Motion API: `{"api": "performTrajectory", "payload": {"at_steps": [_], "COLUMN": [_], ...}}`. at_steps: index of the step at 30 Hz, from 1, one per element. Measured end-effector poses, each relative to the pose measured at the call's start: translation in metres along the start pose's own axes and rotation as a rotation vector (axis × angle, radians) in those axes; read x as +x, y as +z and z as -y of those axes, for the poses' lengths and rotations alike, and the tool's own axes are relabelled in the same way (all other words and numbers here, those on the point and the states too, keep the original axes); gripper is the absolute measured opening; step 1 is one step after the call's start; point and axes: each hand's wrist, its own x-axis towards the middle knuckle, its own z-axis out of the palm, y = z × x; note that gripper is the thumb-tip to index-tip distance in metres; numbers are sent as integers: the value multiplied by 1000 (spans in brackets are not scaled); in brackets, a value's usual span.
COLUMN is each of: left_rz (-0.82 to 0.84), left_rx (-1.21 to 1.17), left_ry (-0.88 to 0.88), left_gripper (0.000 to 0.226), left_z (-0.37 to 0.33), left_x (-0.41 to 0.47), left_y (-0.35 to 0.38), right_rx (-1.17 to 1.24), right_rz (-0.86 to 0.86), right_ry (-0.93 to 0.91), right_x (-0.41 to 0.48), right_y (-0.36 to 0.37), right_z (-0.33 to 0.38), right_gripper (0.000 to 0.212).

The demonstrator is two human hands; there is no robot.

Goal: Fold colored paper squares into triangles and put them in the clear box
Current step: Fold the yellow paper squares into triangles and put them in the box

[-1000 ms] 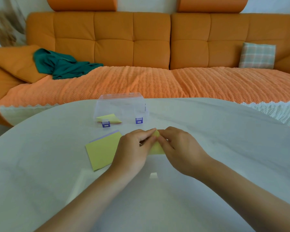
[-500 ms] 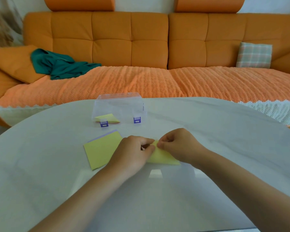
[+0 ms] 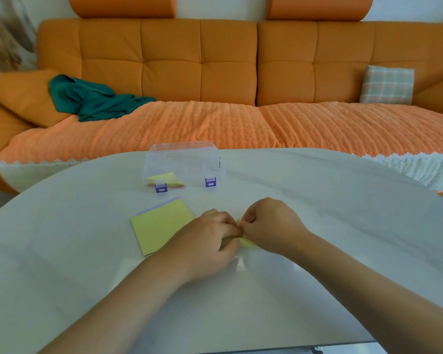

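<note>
Two hands meet mid-frame on the pale round table (image 3: 317, 226), left hand (image 3: 205, 241) and right hand (image 3: 269, 226) both pinching a yellow paper (image 3: 247, 242). Paper squares (image 3: 161, 223) lie just left; the clear box (image 3: 182, 162), above them, holds a folded piece (image 3: 168, 178). Orange sofa (image 3: 200, 62) fills the top.

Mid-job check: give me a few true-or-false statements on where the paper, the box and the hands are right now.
1. The left hand and the right hand both pinch one yellow sheet over the table. True.
2. The clear box holds nothing. False: a folded yellow paper lies inside, at its left end.
3. A stack of yellow squares lies on the table just left of the left hand. True.
4. The green cloth lies on the table beside the box. False: it lies on the orange sofa behind the table.
</note>
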Motion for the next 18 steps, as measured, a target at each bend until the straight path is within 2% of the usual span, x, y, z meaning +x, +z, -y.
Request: {"api": "performTrajectory", "payload": {"at_steps": [5, 8, 12, 18], "left_rz": [-10, -6, -15, -41], "left_rx": [23, 40, 94, 258], "left_ry": [18, 38, 74, 129], "left_gripper": [34, 36, 37, 39], "left_z": [2, 2, 0, -10], "left_x": [-1, -2, -6, -16], "left_y": [2, 2, 2, 4], "right_rx": [-220, -253, -207, -155], "right_rz": [-156, -101, -36, -1], "right_ry": [-223, -345, -304, -215], "right_x": [-5, -7, -7, -3], "right_y": [-4, -8, -9, -9], "right_z": [-5, -9, -9, -9], "right_gripper": [19, 18, 22, 17]}}
